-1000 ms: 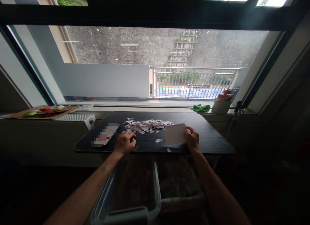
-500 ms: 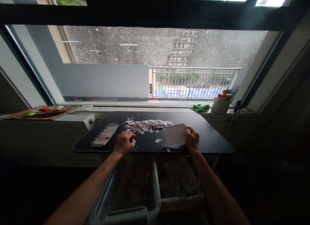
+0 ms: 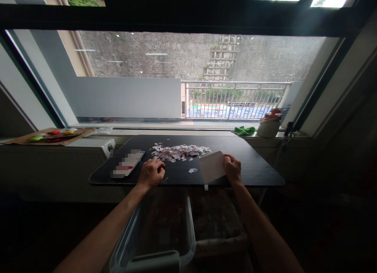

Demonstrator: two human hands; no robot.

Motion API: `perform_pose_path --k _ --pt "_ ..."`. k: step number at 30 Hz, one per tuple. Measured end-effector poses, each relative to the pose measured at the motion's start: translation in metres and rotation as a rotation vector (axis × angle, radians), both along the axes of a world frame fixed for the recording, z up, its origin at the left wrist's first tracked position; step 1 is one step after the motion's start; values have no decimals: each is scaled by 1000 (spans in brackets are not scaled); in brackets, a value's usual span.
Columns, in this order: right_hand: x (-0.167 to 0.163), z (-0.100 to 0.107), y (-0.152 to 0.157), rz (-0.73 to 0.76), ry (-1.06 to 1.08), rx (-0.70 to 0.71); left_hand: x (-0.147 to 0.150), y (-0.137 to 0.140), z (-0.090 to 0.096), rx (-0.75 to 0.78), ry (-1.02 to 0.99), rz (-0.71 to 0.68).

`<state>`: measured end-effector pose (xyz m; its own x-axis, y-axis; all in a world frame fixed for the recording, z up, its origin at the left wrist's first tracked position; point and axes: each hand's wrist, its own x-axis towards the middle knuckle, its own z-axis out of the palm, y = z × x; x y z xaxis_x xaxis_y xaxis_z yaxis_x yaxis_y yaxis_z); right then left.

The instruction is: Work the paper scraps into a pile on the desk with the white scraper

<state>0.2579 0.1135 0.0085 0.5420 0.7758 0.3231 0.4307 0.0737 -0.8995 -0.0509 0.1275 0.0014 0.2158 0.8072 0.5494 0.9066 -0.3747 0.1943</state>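
The flat white rectangular card with rounded corners (image 3: 212, 166) was the one to watch, tilted over the front of the dark wood-grained counter (image 3: 256, 169), and the right hand (image 3: 232, 168) had it, pinched firmly by its right edge! Just below the card's lower edge, one small white paper scrap (image 3: 206, 187) showed right at the counter's front rim; whether card and scrap touched, nobody could tell from here.

Over to the left hand (image 3: 151, 173), resting low at the counter's near side, fingers loosely curled; whether anything sat beneath them could not be told. Just beyond it spread a heap of small white and pinkish paper pieces (image 3: 179, 152), while a little cluster of loose white pieces (image 3: 193, 170) lay between the heap and the counter's front. Out on the left flank, a thin pale rectangular panel with a red patch (image 3: 129, 165) lay flat, partly blurred.

Down below, under the counter's front edge, a clear plastic tub (image 3: 193, 226) stood between the forearms, and beyond the window sill's crumpled green cloth (image 3: 243, 131) gleamed a metal railing (image 3: 235, 100).
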Motion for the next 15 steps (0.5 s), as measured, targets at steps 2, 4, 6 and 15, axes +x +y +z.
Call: perform_pose_path --k 2,4,6,15 --pt "0 -1 1 16 37 33 0 0 0 0 0 -1" --pt "0 -1 2 32 67 70 0 -1 0 -2 0 0" --pt "0 -2 3 61 86 99 0 -1 0 -4 1 2" --pt "-3 0 3 259 51 130 1 -1 1 -6 -2 2"
